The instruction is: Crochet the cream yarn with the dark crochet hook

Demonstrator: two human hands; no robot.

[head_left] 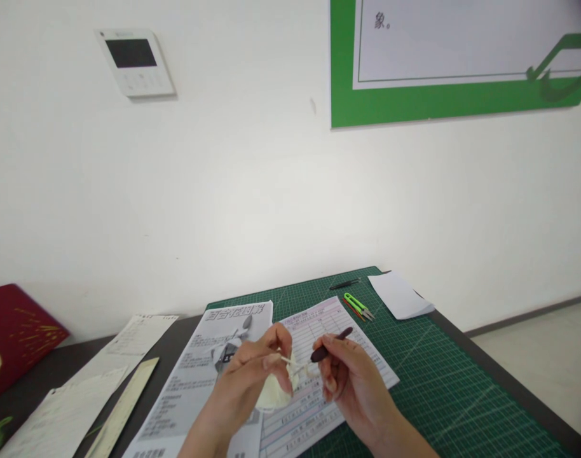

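My right hand is closed round the dark handle of a crochet hook, whose thin shaft points left. Opposite it, my left hand pinches a small piece of cream yarn crochet work, partly hidden behind the fingers. A strand stretches between the two hands near the hook's tip; the exact stitch is too small to make out. Both hands are above a printed table sheet and a grey pattern sheet with a flower picture.
A green cutting mat covers the desk. Green thread snips, a slim black tool and white paper lie toward the back right. At left are more papers, a pale strip and a red board. A wall rises behind.
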